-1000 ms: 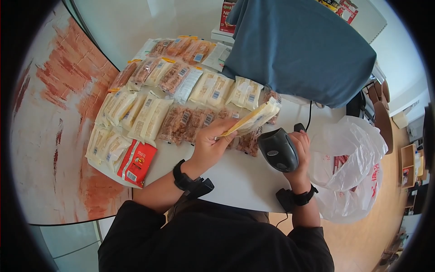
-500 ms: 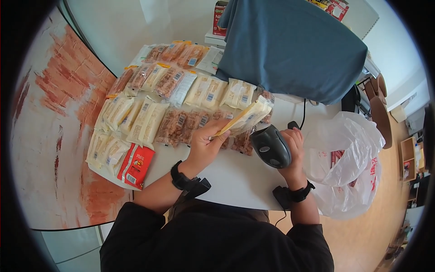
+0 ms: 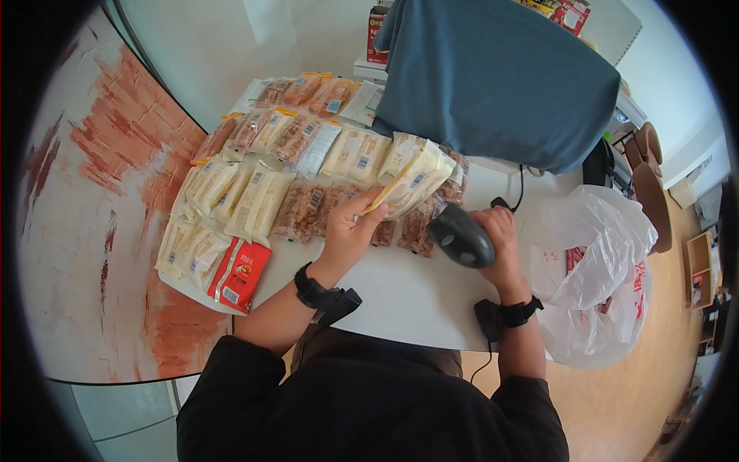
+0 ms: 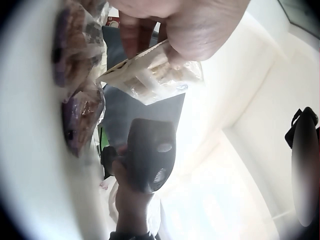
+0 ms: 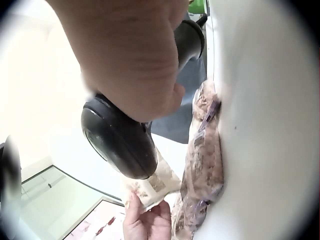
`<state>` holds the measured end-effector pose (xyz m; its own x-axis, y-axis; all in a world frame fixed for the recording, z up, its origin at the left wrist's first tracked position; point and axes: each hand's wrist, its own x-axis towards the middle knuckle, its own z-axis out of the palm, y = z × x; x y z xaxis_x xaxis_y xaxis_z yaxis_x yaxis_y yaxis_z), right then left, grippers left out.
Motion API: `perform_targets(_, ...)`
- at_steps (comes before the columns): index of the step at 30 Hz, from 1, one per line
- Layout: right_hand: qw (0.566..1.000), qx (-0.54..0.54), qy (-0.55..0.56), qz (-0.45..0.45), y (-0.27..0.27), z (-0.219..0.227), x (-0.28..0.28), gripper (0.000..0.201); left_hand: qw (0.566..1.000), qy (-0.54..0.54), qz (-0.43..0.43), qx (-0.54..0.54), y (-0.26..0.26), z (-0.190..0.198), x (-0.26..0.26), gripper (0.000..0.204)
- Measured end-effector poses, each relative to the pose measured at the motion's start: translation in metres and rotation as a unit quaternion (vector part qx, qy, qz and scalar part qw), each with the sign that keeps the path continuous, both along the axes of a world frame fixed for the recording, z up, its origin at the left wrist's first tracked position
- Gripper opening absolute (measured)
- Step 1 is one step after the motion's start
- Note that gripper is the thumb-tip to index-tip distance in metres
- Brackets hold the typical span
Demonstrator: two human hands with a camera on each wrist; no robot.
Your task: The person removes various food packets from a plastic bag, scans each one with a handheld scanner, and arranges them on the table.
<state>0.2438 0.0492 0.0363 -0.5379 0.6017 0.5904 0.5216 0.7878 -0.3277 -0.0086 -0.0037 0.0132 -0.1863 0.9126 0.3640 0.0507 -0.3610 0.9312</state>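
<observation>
My left hand [image 3: 348,235] pinches one end of a cream snack packet [image 3: 417,182] with yellow edges, tilted above the rows of packets. Its barcode label faces up in the head view. My right hand [image 3: 502,245] grips the handle of a black barcode scanner [image 3: 462,237], whose head points at the packet from close by. In the left wrist view the packet [image 4: 155,77] hangs from the fingers, above the scanner [image 4: 151,155]. Under the held packet lie brown snack packets [image 3: 419,229] in clear wrap, partly hidden by it.
Rows of cream packets [image 3: 260,202] and brown packets cover the table's left and back, with a red packet [image 3: 240,273] at the front left. A blue cloth [image 3: 500,85] drapes a bulky thing behind. White plastic bags [image 3: 593,292] stand at the right edge; a black cable [image 3: 521,189] runs nearby.
The packet has turned so its barcode side shows more to the head camera. The scanner has tilted and shifted slightly up in view, its nose now more toward the packet.
</observation>
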Motion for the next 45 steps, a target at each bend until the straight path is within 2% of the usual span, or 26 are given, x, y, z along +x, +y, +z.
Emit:
perform_targets(4, 0.997, 0.039, -0.018, -0.057, 0.012, 0.000, 0.013, 0.030, 0.999, -0.023, 0.038, 0.013, 0.006, 0.002, -0.005, 0.029)
perform_targets(5, 0.997, 0.037, -0.025, -0.070, 0.015, -0.002, 0.018, 0.029, 0.998, -0.028, 0.049, 0.022, 0.007, 0.003, -0.007, 0.030)
perform_targets(8, 0.993, 0.007, -0.022, -0.114, 0.024, -0.016, 0.029, 0.031, 0.994, -0.061, 0.080, -0.044, 0.007, 0.013, -0.018, 0.032)
perform_targets(9, 0.992, 0.000, -0.026, -0.127, 0.027, -0.021, 0.033, 0.031, 0.994, -0.068, 0.079, -0.019, 0.017, 0.000, -0.028, 0.034)
perform_targets(12, 0.988, -0.005, -0.049, -0.148, 0.033, -0.032, 0.042, 0.038, 0.962, -0.234, 0.067, -0.121, 0.012, 0.020, -0.037, 0.032)
perform_targets(15, 0.984, -0.077, 0.000, -0.160, 0.027, -0.027, 0.039, 0.050, 0.939, -0.298, 0.066, -0.157, 0.021, 0.011, -0.057, 0.026)
perform_targets(16, 0.984, -0.095, -0.016, -0.148, 0.025, -0.025, 0.041, 0.052, 0.929, -0.329, 0.066, -0.158, 0.024, 0.011, -0.060, 0.024)
perform_targets(18, 0.983, -0.131, -0.046, -0.124, 0.023, -0.024, 0.046, 0.058, 0.931, -0.319, 0.052, -0.168, 0.031, 0.014, -0.067, 0.022)
perform_targets(21, 0.986, -0.140, -0.025, -0.082, 0.026, -0.025, 0.057, 0.057, 0.934, -0.296, 0.010, -0.202, 0.054, 0.011, -0.088, 0.020)
perform_targets(23, 0.988, -0.117, 0.051, -0.093, 0.031, -0.023, 0.056, 0.048, 0.928, -0.289, -0.008, -0.234, 0.072, 0.011, -0.101, 0.019)
perform_targets(27, 0.970, -0.063, 0.163, -0.167, 0.027, -0.015, 0.051, 0.021, 0.903, -0.318, 0.040, -0.285, 0.096, -0.005, -0.129, 0.022)
perform_targets(30, 0.961, -0.091, 0.182, -0.185, 0.025, -0.011, 0.050, 0.008, 0.904, -0.302, 0.043, -0.300, 0.096, -0.003, -0.139, 0.023)
perform_targets(33, 0.969, -0.066, 0.081, -0.225, 0.028, -0.018, 0.053, 0.005, 0.900, -0.328, 0.027, -0.285, 0.083, 0.005, -0.143, 0.026)
perform_targets(36, 0.964, -0.073, 0.103, -0.234, 0.031, -0.024, 0.053, 0.016, 0.929, -0.273, 0.057, -0.243, 0.062, 0.010, -0.131, 0.037)
perform_targets(37, 0.962, -0.056, 0.152, -0.219, 0.030, -0.021, 0.051, 0.021, 0.933, -0.264, 0.101, -0.220, 0.056, 0.009, -0.120, 0.048)
perform_targets(39, 0.949, -0.018, 0.248, -0.192, 0.024, -0.010, 0.038, 0.032, 0.962, -0.178, 0.136, -0.158, 0.041, 0.009, -0.099, 0.050)
perform_targets(41, 0.954, -0.055, 0.230, -0.184, 0.024, -0.012, 0.039, 0.039, 0.978, -0.109, 0.149, -0.101, 0.022, 0.023, -0.064, 0.047)
perform_targets(42, 0.953, -0.072, 0.223, -0.190, 0.024, -0.015, 0.043, 0.043, 0.979, -0.118, 0.131, -0.100, 0.016, 0.022, -0.052, 0.044)
perform_targets(44, 0.961, -0.031, 0.198, -0.191, 0.026, -0.020, 0.046, 0.041, 0.981, -0.138, 0.085, -0.102, 0.012, 0.018, -0.033, 0.038)
perform_targets(45, 0.959, -0.028, 0.221, -0.177, 0.021, -0.016, 0.046, 0.041, 0.991, -0.082, 0.048, -0.097, 0.011, 0.016, -0.023, 0.034)
